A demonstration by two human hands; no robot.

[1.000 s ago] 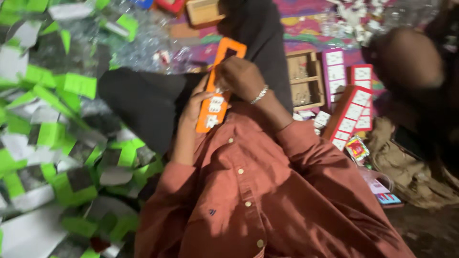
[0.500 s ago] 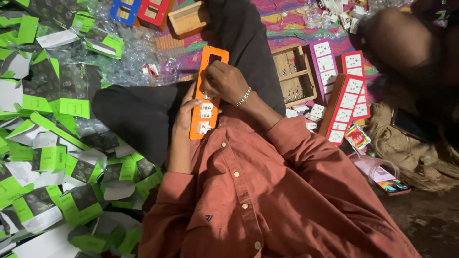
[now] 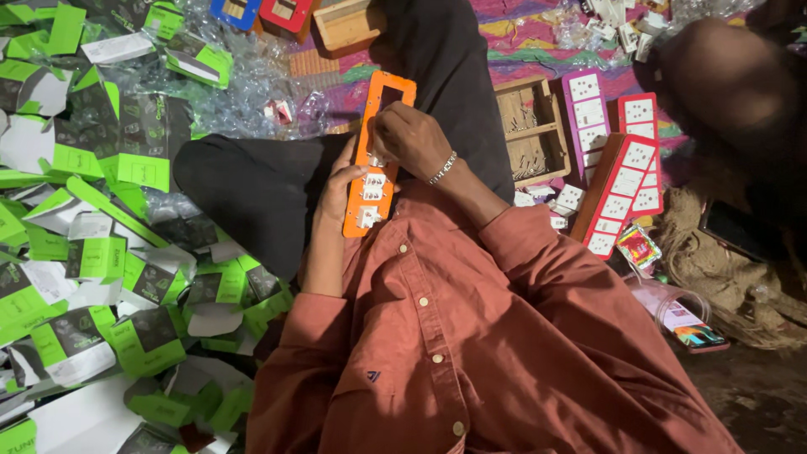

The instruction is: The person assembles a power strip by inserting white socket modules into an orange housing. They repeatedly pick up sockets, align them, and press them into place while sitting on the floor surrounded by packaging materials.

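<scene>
Right hand is curling over the long orange plastic socket panel, fingers closed down on its middle, while the left hand is gripping the panel's left edge, thumb tucked behind where I can't see it. The panel is sitting over the lap, against the black trousers. Three white socket modules are showing in it; the right hand is hiding whatever's under it. Three red socket panels are lying right of the knee, and green-and-white cardboard boxes, too many to count, are getting cut off at the left edge.
</scene>
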